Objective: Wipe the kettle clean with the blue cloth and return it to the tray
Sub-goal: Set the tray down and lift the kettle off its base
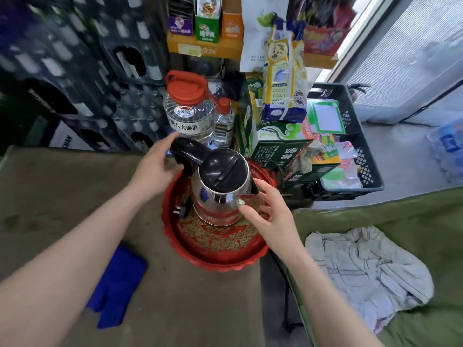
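Electric kettle [223, 189]: polished steel body, rounded, mirroring the red beneath it; black plastic lid and black handle. It is standing upright on its base inside the tray [218, 254], a round red dish with a scalloped rim and gold filigree pattern. A black plug [184, 210] is lying in the tray beside the kettle base.

Left hand [156, 164]: grip is resting open against the black handle, fingers not wrapped round it. Right hand [269, 216]: grip is spreading loose at the spout side, fingertips just touching the steel, holding nothing.

Blue cloth [116, 289]: deep blue, plush, crumpled, lying on the brown bench [62, 196] near the left forearm, apart from the tray.

Clear plastic jug [188, 113]: ribbed walls, red handled cap, label reading "八大碗酒", sticker "68元". Green printed carton [270, 144] is sitting right of it. Pale rag [363, 269], wrinkled, is lying on green fabric.
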The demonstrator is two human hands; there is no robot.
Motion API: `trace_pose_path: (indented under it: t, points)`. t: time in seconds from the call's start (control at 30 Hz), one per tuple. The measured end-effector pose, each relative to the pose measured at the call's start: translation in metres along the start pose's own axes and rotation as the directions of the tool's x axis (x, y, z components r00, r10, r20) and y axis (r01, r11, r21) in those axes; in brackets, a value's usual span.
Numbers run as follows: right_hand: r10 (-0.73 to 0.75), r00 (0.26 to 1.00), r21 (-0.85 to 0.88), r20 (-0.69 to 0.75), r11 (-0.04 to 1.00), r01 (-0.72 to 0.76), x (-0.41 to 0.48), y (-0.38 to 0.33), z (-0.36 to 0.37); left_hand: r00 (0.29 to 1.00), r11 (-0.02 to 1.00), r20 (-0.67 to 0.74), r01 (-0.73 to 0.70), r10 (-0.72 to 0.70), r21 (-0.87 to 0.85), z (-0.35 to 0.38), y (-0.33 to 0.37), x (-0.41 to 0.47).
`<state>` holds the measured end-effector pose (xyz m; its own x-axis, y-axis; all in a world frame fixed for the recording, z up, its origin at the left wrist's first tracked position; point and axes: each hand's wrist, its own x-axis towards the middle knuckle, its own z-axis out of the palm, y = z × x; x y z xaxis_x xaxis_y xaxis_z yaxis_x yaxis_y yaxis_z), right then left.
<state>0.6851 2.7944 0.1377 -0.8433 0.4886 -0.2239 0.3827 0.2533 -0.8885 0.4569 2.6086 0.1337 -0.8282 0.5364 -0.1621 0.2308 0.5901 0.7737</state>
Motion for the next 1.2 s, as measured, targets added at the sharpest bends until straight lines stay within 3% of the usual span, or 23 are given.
trace_pose_path:
  t: [0.1,0.23,0.4,0.53,0.73,0.93,1.2]
  points:
    - [0.101,0.991,0.198,-0.089,0.977,-0.082,0.003,-0.014,0.007,0.998,0.999,0.066,-0.002,0.004,-0.032,-0.003,0.012,0.005]
    - [0.164,0.972,0.218,-0.165,0.968,-0.126,0.006,-0.018,0.006,0.999,0.998,-0.033,0.031,-0.033,-0.051,-0.011,0.016,-0.008]
    - [0.127,0.985,0.195,-0.120,0.975,-0.102,0.006,-0.032,-0.008,0.994,0.999,-0.096,0.053,-0.054,-0.013,-0.027,0.021,-0.046]
    - [0.021,0.996,0.156,-0.087,0.988,-0.007,-0.002,-0.056,-0.021,0.982,1.000,-0.188,-0.001,0.005,0.019,-0.046,0.038,-0.081]
    - [-0.094,0.995,0.063,0.018,0.994,0.093,-0.020,-0.097,-0.011,0.976,0.999,-0.215,-0.015,0.024,0.042,-0.087,0.034,-0.142]
    - [-0.149,0.978,0.041,0.145,0.989,0.144,-0.043,-0.137,0.068,0.958,0.994,-0.280,0.077,-0.053,0.074,-0.139,-0.028,-0.208]
    - [-0.129,0.954,0.057,0.269,0.991,0.118,-0.072,-0.163,0.248,0.901,0.969,-0.375,0.246,-0.216,0.034,-0.228,-0.163,-0.276]
